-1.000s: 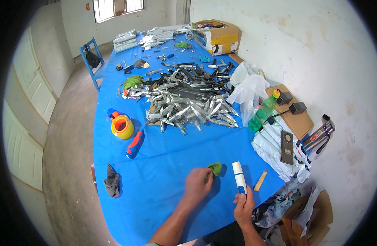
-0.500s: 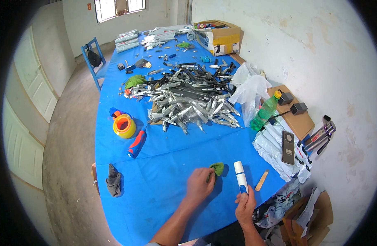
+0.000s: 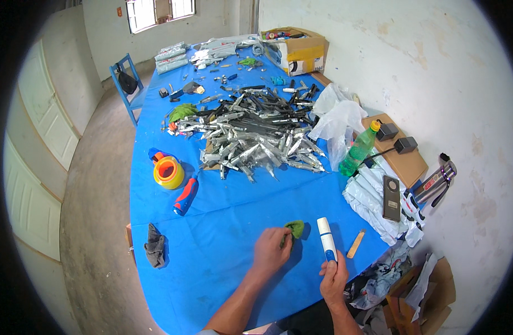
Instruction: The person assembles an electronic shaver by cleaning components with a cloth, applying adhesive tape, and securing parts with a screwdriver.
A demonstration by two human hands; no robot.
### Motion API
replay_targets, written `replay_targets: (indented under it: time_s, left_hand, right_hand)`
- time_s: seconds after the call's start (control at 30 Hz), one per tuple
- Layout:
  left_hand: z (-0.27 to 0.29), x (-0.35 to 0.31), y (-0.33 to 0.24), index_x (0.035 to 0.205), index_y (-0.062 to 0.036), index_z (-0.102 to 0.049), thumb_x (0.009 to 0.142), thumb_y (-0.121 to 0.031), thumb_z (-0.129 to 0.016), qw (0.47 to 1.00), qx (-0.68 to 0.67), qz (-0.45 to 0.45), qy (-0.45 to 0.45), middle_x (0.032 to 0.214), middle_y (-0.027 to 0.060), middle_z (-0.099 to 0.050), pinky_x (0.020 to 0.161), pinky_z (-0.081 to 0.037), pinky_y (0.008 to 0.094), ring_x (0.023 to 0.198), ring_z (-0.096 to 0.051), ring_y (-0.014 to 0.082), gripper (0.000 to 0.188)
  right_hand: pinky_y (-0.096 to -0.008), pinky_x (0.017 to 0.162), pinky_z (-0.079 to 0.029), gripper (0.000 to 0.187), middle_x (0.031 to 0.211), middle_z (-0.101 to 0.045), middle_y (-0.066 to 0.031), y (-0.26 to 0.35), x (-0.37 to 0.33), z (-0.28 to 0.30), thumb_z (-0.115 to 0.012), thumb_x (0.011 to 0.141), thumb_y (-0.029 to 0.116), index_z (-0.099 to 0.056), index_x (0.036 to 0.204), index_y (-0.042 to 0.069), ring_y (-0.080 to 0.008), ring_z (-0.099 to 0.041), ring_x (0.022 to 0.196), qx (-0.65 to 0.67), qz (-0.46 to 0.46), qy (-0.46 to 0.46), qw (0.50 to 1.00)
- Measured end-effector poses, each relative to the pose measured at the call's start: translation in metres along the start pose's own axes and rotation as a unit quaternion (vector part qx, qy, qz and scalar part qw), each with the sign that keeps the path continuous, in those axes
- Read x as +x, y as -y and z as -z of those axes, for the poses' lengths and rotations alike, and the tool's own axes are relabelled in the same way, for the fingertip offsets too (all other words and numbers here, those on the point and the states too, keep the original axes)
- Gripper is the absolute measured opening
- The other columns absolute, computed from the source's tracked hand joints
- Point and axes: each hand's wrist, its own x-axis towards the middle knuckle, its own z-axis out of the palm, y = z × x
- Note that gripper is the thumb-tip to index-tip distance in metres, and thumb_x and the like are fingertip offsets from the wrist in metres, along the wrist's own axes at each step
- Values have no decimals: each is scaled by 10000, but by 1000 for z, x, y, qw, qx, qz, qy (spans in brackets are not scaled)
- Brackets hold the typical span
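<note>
Near the front of the blue-covered table (image 3: 206, 279), my left hand (image 3: 272, 249) is closed on a small green cloth (image 3: 295, 227), part of which sticks out past the fingertips. To its right, my right hand (image 3: 334, 274) grips a thick white and blue pen-shaped device (image 3: 326, 240) by its blue lower end, with the white end pointing up and away. The cloth and the device are apart from each other. A yellowish wooden-looking strip (image 3: 355, 244) lies just right of the device.
A large pile of silver and black wrapped pens (image 3: 256, 134) covers the table's middle. Tape rolls (image 3: 168, 172), a red-blue tool (image 3: 186, 195) and a grey cloth (image 3: 154, 245) lie left. A green bottle (image 3: 359, 149), plastic bags (image 3: 371, 190) and a steel flask (image 3: 435, 183) line the right side.
Both hands stay nearly in place, holding the same things. The view has shifted very slightly.
</note>
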Motion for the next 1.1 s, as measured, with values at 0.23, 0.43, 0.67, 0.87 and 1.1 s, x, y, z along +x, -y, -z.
replay_targets:
  time_s: [0.23,0.43,0.67,0.87,1.1]
  left_hand:
    - [4,1,-4,1011,-47,-730,852,-21,-759,1000,-9,-6,-9,963,146,-735,749,-565,447,868,-696,360,163]
    - [1,1,1,1011,-53,-711,875,-46,-761,999,-5,-24,-27,929,135,-710,717,-540,451,849,-678,351,145]
    - [0,0,1,1006,-55,-715,871,-51,-765,999,-4,-20,-24,915,128,-709,709,-541,451,849,-681,342,145]
    - [-3,-4,5,1013,-61,-727,858,-45,-771,999,-2,-26,-21,951,139,-732,729,-560,459,858,-695,359,163]
    - [-7,-5,3,1009,-66,-735,881,-73,-757,1000,-2,19,1,975,153,-736,793,-571,475,924,-701,377,130]
  right_hand:
    - [-295,585,-518,399,815,-667,-84,-2,-1,-1,-491,1084,182,-557,1374,-84,-132,-621,649,23,-9,-4,1000]
    - [-281,582,-506,392,807,-650,-71,-1,1,0,-479,1084,186,-567,1369,-69,-122,-598,638,41,-10,2,999]
    - [-283,575,-507,390,807,-650,-71,-3,1,0,-478,1086,187,-572,1363,-70,-123,-601,632,43,-9,4,999]
    - [-290,576,-514,395,801,-661,-74,-6,-2,-1,-484,1080,178,-565,1372,-76,-131,-614,637,39,-18,4,999]
    - [-299,607,-528,421,793,-652,-58,-7,-1,-2,-491,1084,210,-560,1390,-70,-126,-607,644,41,-24,-3,999]
